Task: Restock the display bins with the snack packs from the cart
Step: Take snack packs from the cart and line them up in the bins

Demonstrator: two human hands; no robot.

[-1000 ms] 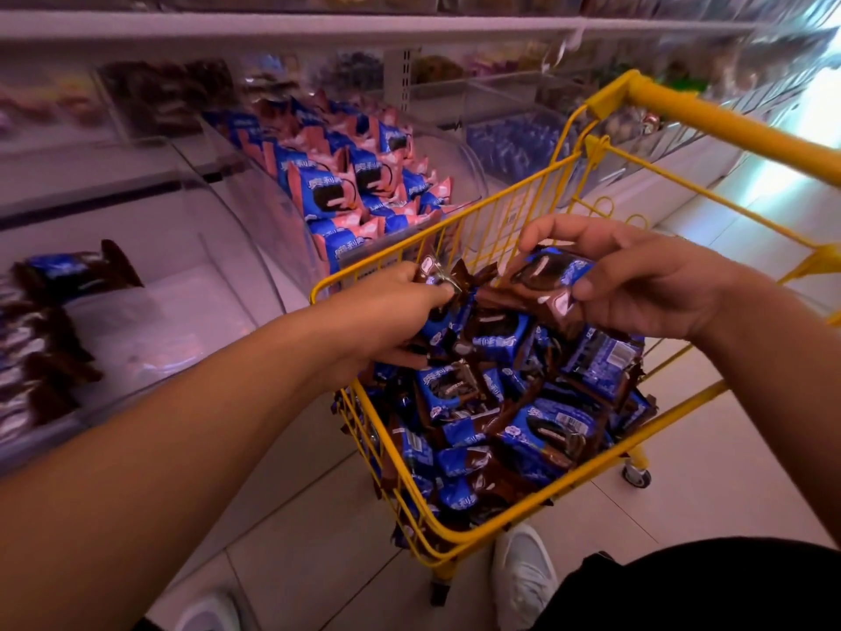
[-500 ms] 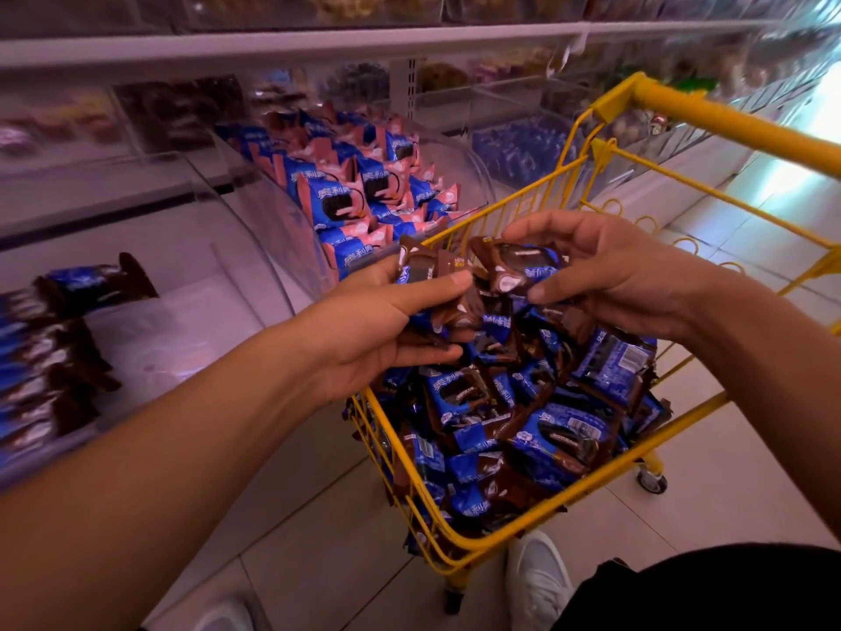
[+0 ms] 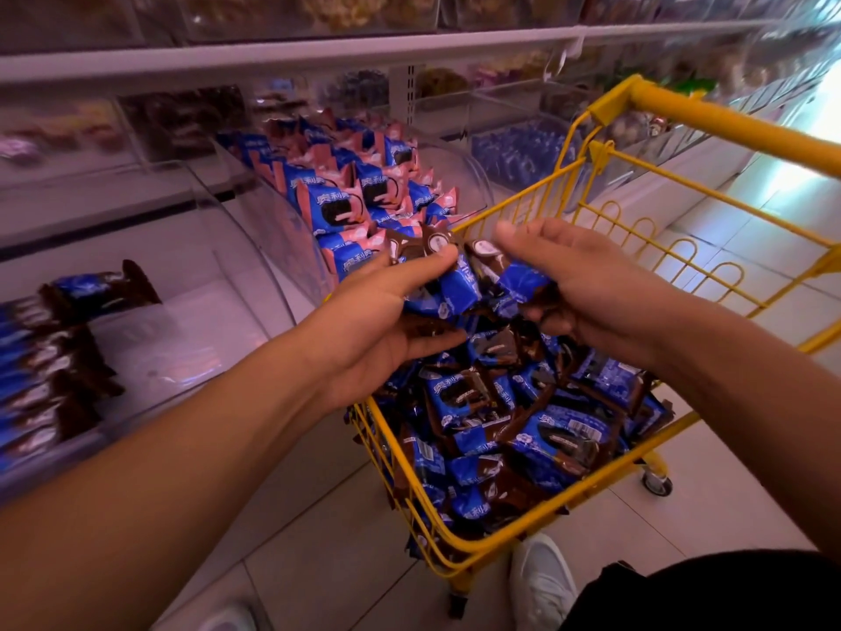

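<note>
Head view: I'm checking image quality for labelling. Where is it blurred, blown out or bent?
Head view: upper shelf and far bins smeared by blur; top right corner blown out white; pink cast over the left bin; wide-angle bending at the edges; packs in the cart and both hands sharp.

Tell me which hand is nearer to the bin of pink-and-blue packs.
Left. The left hand holds packs beside the bin of pink-and-blue packs; the right hand is farther, above the cart.

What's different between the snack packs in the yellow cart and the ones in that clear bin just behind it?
The cart packs are blue with dark brown ends; the bin packs are blue with pink ends. The cart packs lie jumbled in a heap in the yellow cart, while the bin packs stand in rough rows. Both show a dark sandwich cookie and white lettering.
</note>
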